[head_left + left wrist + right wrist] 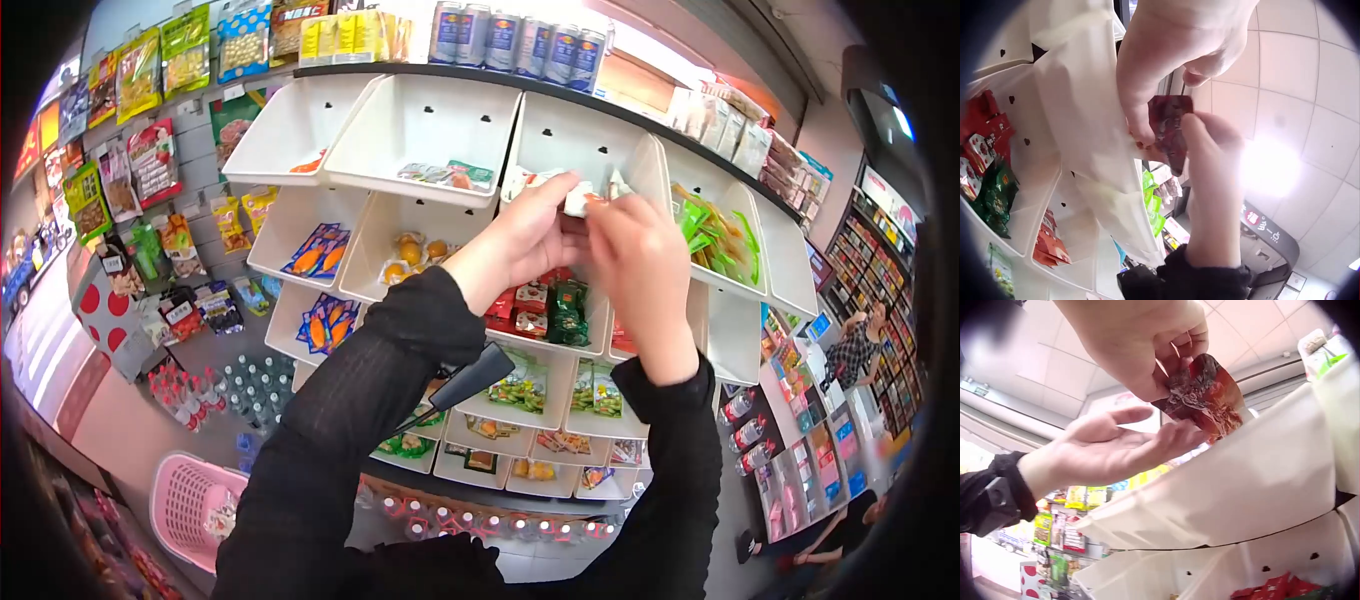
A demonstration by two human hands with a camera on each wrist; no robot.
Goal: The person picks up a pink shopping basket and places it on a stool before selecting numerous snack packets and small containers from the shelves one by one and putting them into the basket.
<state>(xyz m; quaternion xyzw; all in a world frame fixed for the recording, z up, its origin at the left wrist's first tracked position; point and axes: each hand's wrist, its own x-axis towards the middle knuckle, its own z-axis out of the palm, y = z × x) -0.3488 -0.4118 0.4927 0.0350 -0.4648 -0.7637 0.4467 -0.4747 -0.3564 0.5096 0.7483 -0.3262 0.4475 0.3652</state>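
Before a top-row bin, my right hand [645, 260] pinches a small snack packet [1210, 394] between thumb and fingers. The packet is dark red and brown, with shiny wrinkled film. Just below it in the right wrist view is my left hand [1110, 450], palm up and fingers extended, with fingertips right at the packet's lower edge. The left wrist view shows the packet's dark red face [1169, 125] between the two hands. In the head view, the hands hide much of it. Behind them is the white bin [560, 130], holding some packets.
Tiered white bins hold red and green packets [540, 305], round yellow snacks [410, 255] and green bags [725, 235]. Cans [515, 45] line the shelf above. A pink basket [175, 500] is at lower left, and bottles [500, 522] stand low in front. People are at the right.
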